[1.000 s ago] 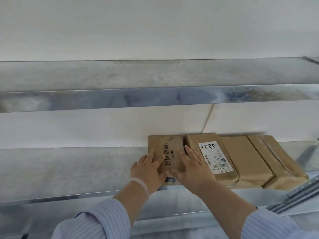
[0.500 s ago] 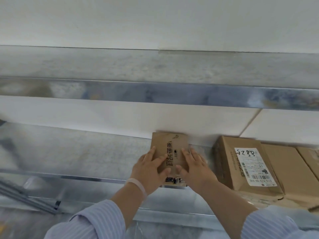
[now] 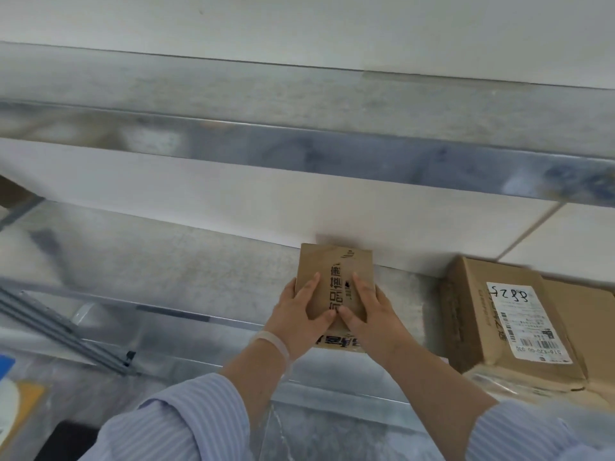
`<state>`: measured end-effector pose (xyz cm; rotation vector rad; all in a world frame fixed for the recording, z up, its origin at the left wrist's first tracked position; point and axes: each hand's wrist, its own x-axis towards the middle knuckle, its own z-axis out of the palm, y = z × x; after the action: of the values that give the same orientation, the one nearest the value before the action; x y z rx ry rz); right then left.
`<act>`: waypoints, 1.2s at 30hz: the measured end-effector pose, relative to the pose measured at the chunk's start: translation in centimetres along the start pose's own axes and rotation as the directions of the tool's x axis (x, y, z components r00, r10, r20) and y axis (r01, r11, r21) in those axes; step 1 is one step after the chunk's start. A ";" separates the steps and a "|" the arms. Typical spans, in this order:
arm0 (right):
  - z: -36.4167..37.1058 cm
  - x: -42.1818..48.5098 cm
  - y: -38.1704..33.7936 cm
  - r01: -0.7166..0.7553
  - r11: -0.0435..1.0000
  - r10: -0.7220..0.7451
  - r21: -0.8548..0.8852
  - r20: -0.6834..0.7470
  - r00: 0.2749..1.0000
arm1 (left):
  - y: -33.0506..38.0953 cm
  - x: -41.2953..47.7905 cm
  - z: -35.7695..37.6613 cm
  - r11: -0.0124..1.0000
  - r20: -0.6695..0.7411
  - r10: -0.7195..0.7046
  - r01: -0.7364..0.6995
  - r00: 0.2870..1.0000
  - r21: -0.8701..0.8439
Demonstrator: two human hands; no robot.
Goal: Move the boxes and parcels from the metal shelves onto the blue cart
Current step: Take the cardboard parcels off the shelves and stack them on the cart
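A small brown cardboard box (image 3: 334, 267) with black printed characters is on the middle metal shelf (image 3: 173, 271), near its front edge. My left hand (image 3: 299, 314) grips its left side with the thumb on top. My right hand (image 3: 369, 314) grips its right side the same way; the thumbs nearly meet. To the right, apart from it, stands a larger brown box (image 3: 499, 314) with a white label marked 5288. A blue corner (image 3: 6, 364), perhaps the cart, shows at the far left edge.
An upper metal shelf (image 3: 299, 94) runs across above with nothing visible on it. More brown boxes (image 3: 595, 327) continue off the right edge. Grey metal bars (image 3: 60, 331) slant at the lower left. A lower shelf (image 3: 332, 420) lies beneath my arms.
Both hands have drawn the small box to the left, away from the labelled box, leaving a gap. The view has swung left, so the other boxes sit further right.
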<state>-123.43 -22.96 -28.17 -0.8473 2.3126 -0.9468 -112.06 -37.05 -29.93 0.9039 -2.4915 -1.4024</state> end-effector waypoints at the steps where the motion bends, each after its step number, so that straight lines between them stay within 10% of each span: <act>1: 0.5 -0.1 -0.5 0.028 1.000 -0.028 0.002 0.010 1.000 | -0.4 -0.7 -0.6 1.000 -0.025 0.000 0.000 1.000 -0.020; 14: 12.9 -5.5 -11.6 0.501 0.862 -0.487 0.075 0.397 0.778 | -6.6 -20.2 -9.6 0.968 -0.529 -0.243 0.240 0.813 -0.076; 26: 26.7 -17.7 -24.0 0.765 0.632 -0.634 0.124 0.650 0.418 | -11.9 -39.9 -15.6 0.893 -0.808 -0.402 0.378 0.431 -0.243; 36: 40.6 -28.2 -33.9 0.790 0.575 -0.621 0.213 0.742 0.252 | -20.2 -54.3 -23.8 0.858 -0.868 -0.445 0.384 0.222 -0.342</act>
<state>-66.20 -39.98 -22.87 -2.0506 1.1828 -0.4369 -49.93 -31.45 -24.41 1.8045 -1.2970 -0.5949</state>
